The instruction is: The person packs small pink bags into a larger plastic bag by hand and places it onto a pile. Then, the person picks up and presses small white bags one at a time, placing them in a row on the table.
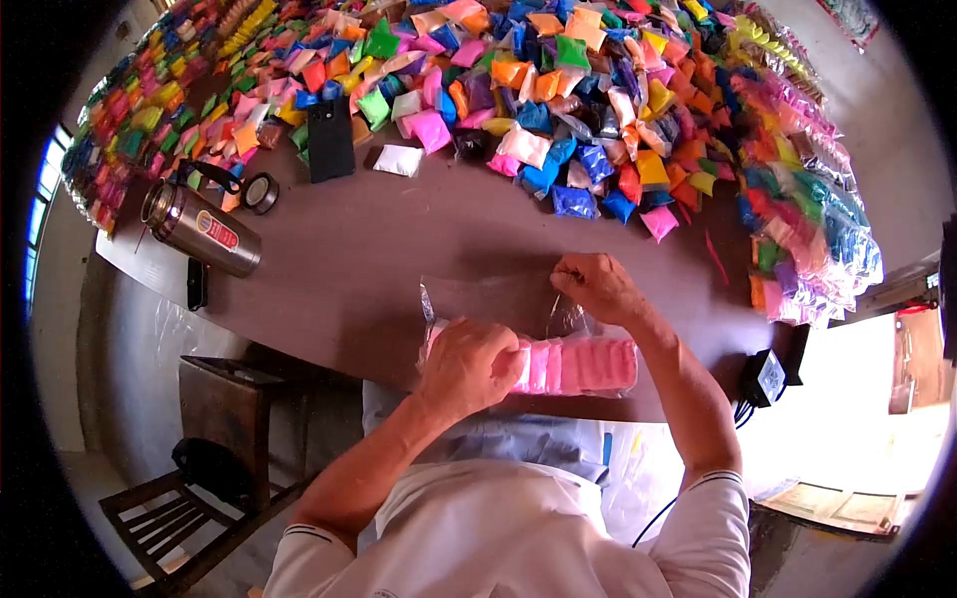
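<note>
A clear plastic bag (598, 367) lies at the near edge of the table, with a row of pink packets (558, 365) inside it. My left hand (469, 361) is closed over the bag's left part, its fingers curled and partly hidden. Just above the row, my right hand (596, 284) has its fingers pinched together on the loose clear film of the bag. That film stretches up from the packets between both hands and looks crinkled and shiny.
Small colourful packets (573, 52) are heaped along the far side, with bundled bags (807, 209) at the right. A steel flask (204, 229), its lid (261, 192), a black phone (330, 140) and a white packet (399, 159) lie left. A black adapter (764, 379) sits at the right edge.
</note>
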A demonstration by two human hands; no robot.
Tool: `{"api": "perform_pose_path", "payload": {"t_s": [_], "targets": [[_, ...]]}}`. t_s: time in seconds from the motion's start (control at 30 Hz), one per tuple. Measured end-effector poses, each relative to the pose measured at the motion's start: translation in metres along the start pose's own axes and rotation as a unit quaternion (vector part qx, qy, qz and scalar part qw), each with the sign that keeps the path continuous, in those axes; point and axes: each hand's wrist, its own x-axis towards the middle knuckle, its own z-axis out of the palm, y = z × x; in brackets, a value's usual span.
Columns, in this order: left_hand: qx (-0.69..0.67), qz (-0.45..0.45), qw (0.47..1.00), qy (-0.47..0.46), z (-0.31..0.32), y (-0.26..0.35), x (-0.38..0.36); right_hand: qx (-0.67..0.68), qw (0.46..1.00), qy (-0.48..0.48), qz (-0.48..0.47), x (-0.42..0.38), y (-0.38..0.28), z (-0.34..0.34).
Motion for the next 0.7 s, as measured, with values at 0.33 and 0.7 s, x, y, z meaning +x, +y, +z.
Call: {"api": "perform_pose_path", "payload": {"t_s": [0.33,0.7], "targets": [[-0.012,0.007,1.0,-0.005,0.0,-0.001,0.002,-0.072,0.992,-0.019,-0.106,0.016,-0.029,0.003],[-0.012,-0.008,1.0,-0.002,-0.003,0.004,0.003,-0.032,0.992,-0.063,-0.108,0.032,-0.035,0.016]]}}
